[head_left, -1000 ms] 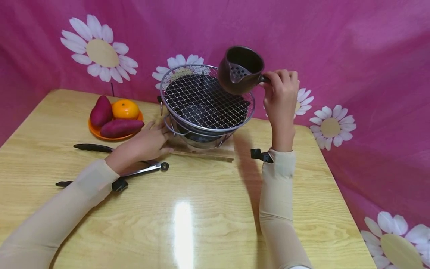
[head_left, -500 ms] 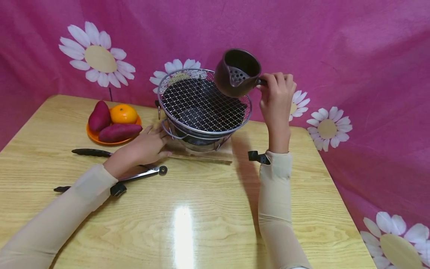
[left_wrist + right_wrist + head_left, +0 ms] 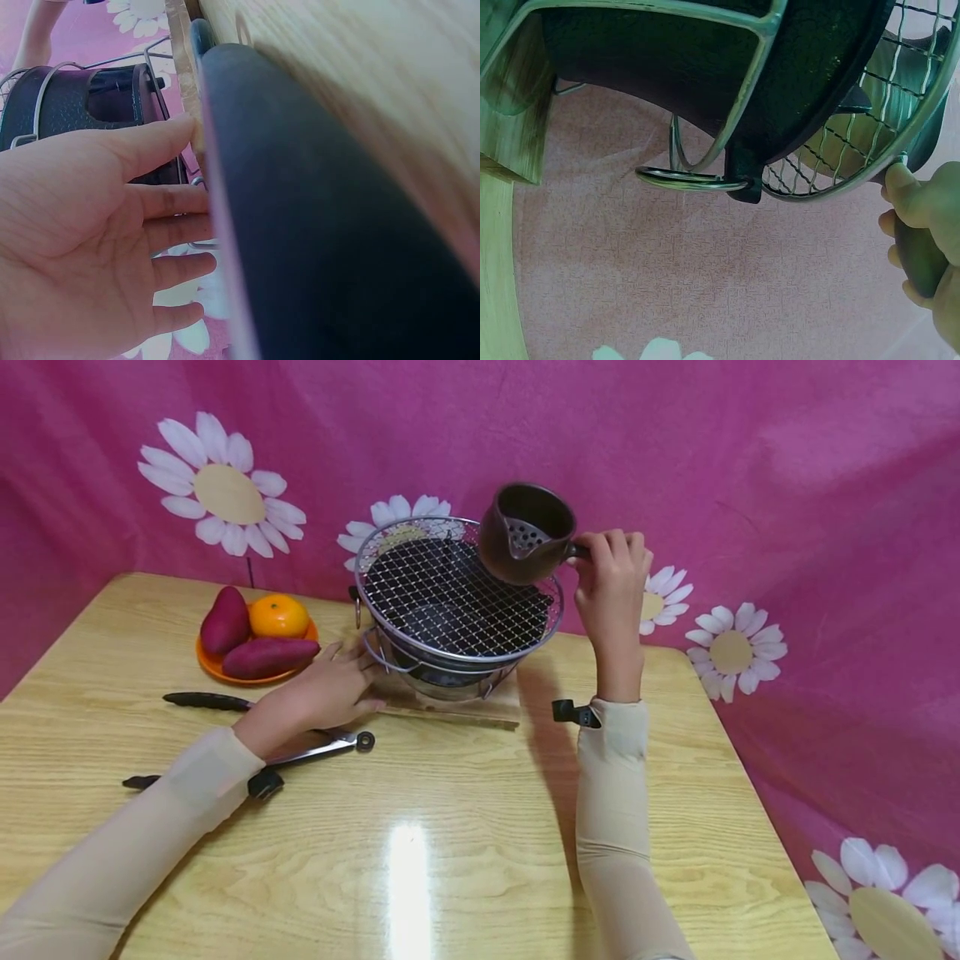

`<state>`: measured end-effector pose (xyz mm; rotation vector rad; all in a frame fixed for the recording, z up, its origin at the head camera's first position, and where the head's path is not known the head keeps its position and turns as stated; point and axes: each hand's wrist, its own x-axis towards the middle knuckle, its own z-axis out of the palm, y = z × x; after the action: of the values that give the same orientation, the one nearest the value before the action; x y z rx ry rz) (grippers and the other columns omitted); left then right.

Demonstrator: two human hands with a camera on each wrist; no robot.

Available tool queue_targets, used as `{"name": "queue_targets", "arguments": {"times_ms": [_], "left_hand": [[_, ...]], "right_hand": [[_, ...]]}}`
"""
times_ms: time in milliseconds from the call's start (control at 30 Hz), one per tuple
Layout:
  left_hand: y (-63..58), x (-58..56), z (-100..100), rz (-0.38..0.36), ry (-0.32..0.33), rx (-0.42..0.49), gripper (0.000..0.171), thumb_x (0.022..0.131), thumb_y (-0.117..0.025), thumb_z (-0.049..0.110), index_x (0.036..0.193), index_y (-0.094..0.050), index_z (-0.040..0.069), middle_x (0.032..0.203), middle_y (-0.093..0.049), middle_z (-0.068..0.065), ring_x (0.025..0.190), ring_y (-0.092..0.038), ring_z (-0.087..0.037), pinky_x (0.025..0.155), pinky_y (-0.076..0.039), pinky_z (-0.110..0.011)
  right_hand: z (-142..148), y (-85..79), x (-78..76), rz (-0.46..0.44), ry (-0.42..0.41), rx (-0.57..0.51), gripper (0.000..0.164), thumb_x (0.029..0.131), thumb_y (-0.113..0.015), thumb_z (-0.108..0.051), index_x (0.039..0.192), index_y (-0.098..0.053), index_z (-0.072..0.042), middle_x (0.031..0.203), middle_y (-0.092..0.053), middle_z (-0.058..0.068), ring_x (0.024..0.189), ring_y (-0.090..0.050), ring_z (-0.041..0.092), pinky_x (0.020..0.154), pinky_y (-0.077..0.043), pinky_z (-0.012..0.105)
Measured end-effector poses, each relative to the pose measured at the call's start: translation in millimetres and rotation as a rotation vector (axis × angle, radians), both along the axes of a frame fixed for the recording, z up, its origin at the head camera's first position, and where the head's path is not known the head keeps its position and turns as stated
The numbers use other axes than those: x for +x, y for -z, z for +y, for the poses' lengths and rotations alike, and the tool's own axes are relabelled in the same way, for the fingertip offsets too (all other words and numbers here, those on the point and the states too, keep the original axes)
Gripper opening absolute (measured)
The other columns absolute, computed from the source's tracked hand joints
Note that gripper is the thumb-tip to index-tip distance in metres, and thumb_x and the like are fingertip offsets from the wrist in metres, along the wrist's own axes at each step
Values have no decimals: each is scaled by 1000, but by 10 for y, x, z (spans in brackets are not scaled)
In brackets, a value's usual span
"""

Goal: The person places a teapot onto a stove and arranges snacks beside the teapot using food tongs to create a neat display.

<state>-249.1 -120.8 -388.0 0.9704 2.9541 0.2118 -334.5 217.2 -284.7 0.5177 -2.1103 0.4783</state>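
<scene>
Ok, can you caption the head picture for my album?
Right hand holds a dark spouted pot by its handle over a round grill.

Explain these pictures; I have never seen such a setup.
There is no robot: a person works bare-handed. The wide picture comes from a camera worn on the head; the close ones from the left wrist camera and the right wrist camera. On the table stands a round grill on a wooden board. To its left are an orange plate with two purple sweet potatoes and an orange fruit, and, nearer, open tongs under the left forearm. The right hand holds a dark pot by its handle over the grill; whether they touch is unclear. The left hand lies beside the grill, fingers extended, gripping nothing that shows.
</scene>
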Motion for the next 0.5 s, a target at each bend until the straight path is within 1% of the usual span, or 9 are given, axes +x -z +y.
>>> {"name": "queue_targets", "arguments": {"times_ms": [267, 500], "left_hand": [[-12, -5, 2, -16, -8, -2, 60, 100, -63, 34, 148, -51, 1, 162, -30, -27, 151, -29, -47, 119, -22, -71], [-22, 13, 2, -9, -4, 0, 58, 99, -64, 33, 145, -53, 0, 162, -32, -26, 150, -33, -46, 118, -24, -71]], "right_hand": [[-10, 34, -30, -29, 5, 1, 20, 98, -65, -14, 106, -70, 3, 100, -66, 21, 99, -49, 40, 91, -35, 54], [-10, 69, -62, -31, -3, 10, 23, 97, -66, -17, 106, -70, 4, 100, -66, 22, 97, -49, 40, 90, -34, 55]]}}
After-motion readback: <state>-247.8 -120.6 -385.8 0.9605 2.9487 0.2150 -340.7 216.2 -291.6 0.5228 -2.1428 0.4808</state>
